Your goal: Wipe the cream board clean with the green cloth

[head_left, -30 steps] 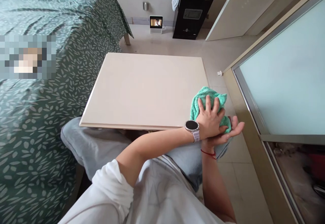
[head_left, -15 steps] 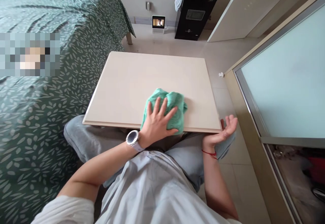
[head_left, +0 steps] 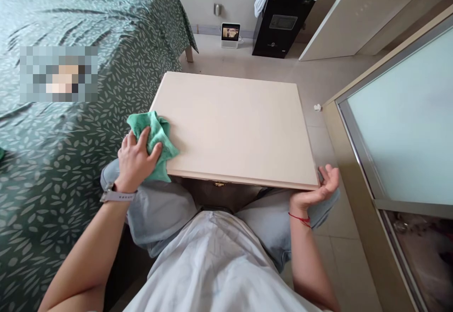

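Note:
A pale cream board or tabletop (head_left: 233, 128) lies flat across my lap, its near edge above my jeans. At its near left corner, my left hand (head_left: 136, 158) grips a crumpled green cloth (head_left: 159, 135), with fingers and thumb bent over it. Part of the cloth hangs past the near edge and hides that corner. My right hand (head_left: 322, 187) is palm up beside the near right corner, fingers apart and slightly curled, its palm touching the corner. A small brass-coloured fitting (head_left: 219, 184) shows beneath the front edge.
A bed with a green leaf-patterned cover (head_left: 116, 71) stands at the left. A frosted-glass sliding door (head_left: 406, 123) is on the right. Ahead are a small screen (head_left: 230, 36) and a black cabinet (head_left: 283, 26) topped with clothes.
My left hand has carried the green cloth from the board's near middle to its left corner, uncovering the front edge. My right hand stays at the right corner. The view has shifted slightly.

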The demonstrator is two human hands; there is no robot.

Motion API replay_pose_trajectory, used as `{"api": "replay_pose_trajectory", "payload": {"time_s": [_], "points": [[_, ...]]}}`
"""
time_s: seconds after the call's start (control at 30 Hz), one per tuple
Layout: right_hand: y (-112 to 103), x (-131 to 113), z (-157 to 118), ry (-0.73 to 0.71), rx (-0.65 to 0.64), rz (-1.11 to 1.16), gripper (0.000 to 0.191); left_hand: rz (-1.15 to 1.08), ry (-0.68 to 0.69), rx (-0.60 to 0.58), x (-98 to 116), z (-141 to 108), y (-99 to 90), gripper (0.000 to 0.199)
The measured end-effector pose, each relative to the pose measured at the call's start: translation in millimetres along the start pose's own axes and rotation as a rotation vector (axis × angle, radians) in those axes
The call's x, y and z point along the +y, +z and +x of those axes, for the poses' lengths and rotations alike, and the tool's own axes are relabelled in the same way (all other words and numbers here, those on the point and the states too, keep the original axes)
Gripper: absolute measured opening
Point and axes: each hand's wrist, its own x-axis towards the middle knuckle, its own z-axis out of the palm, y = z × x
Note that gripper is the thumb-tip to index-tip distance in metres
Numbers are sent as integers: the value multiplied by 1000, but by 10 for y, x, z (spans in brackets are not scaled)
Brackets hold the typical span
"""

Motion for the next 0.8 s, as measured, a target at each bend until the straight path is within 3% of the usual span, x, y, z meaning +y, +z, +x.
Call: {"api": "replay_pose_trajectory", "payload": {"time_s": [0.07,0.17,0.3,0.47,0.63,0.7,0.8], "points": [[5,18,-10,-9,8,-6,84,-2,-92,-89,3,220,-63,124],[29,50,-19,-11,48,4,84,36,-101,-154,112,527,-79,123],[64,46,-15,17,108,36,82,95,-89,-196,432,973,-54,112],[60,-24,-2,53,126,-12,69,73,-44,-188,779,1719,40,104],[36,-68,-14,73,104,-31,70,-14,-12,-153,983,2383,265,148],[30,-71,-24,61,95,-14,70,14,8,-169,1112,2482,321,139],[28,-65,-34,43,100,4,66,74,119,-192,1412,2416,351,102]]}}
